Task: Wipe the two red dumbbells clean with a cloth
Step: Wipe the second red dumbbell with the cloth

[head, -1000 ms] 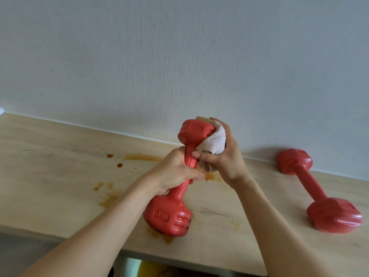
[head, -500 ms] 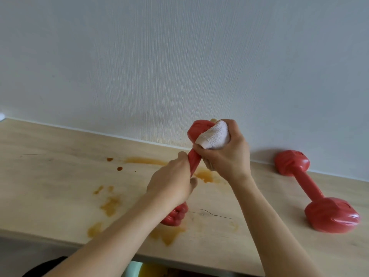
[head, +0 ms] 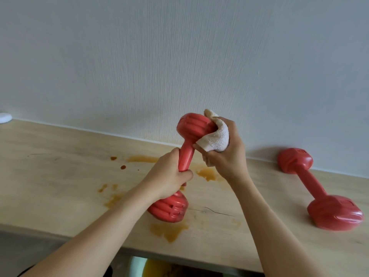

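My left hand (head: 169,176) grips the handle of a red dumbbell (head: 191,128), holding it nearly upright above the wooden table (head: 50,176), lower head close over the surface. A white cloth (head: 215,138) is bunched in my right hand (head: 225,154) and pressed against the right side of the dumbbell's upper head. The second red dumbbell (head: 311,182) lies on the table at the right, one end near the wall, untouched.
Brown liquid stains (head: 169,230) are spread over the table around and below the held dumbbell. The white wall (head: 179,56) stands right behind. A white round object (head: 5,117) sits at the far left edge. The table's front edge runs along the bottom.
The held dumbbell has been turned in my left hand, so its upper head shows more. My right hand with the cloth has shifted from on top of that head to its right side.
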Demonstrator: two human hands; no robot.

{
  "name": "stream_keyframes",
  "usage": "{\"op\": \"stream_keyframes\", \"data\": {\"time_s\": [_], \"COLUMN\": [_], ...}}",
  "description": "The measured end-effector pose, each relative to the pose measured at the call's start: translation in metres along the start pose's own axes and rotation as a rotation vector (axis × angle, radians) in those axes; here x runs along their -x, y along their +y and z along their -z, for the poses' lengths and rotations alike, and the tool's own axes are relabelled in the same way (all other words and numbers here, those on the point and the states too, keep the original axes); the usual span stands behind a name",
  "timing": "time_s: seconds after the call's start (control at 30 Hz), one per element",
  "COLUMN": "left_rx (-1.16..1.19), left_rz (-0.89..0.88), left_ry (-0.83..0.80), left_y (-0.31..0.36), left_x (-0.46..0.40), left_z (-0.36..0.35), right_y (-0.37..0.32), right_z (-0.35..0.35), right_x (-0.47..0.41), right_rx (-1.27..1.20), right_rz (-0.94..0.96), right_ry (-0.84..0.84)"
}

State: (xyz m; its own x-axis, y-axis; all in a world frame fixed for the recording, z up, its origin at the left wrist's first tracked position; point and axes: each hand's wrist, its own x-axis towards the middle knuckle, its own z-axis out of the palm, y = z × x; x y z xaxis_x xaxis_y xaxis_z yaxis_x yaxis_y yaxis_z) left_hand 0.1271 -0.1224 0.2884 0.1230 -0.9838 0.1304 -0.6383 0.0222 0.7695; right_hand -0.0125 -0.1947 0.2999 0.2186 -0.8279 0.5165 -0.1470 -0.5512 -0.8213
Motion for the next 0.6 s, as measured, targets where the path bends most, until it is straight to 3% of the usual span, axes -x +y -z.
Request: {"op": "stream_keyframes", "data": {"time_s": [0.23, 0.43, 0.6], "left_rx": [-0.017, 0.072, -0.064], "left_rz": [-0.019, -0.006, 0.025], "left_ry": [0.063, -0.01, 0.055], "left_y": [0.005, 0.006, 0.011], "left_x": [-0.004, -0.005, -0.008], "left_z": [-0.013, -0.011, -0.016], "right_y": [-0.018, -0.004, -0.011], "right_z": [-0.031, -0.008, -0.019], "right_x": [0.001, 0.001, -0.004], "right_rx": [0.143, -0.053, 0.086], "right_rz": [-0.072, -0.112, -0.115], "right_ry": [0.136, -0.007, 0.053]}}
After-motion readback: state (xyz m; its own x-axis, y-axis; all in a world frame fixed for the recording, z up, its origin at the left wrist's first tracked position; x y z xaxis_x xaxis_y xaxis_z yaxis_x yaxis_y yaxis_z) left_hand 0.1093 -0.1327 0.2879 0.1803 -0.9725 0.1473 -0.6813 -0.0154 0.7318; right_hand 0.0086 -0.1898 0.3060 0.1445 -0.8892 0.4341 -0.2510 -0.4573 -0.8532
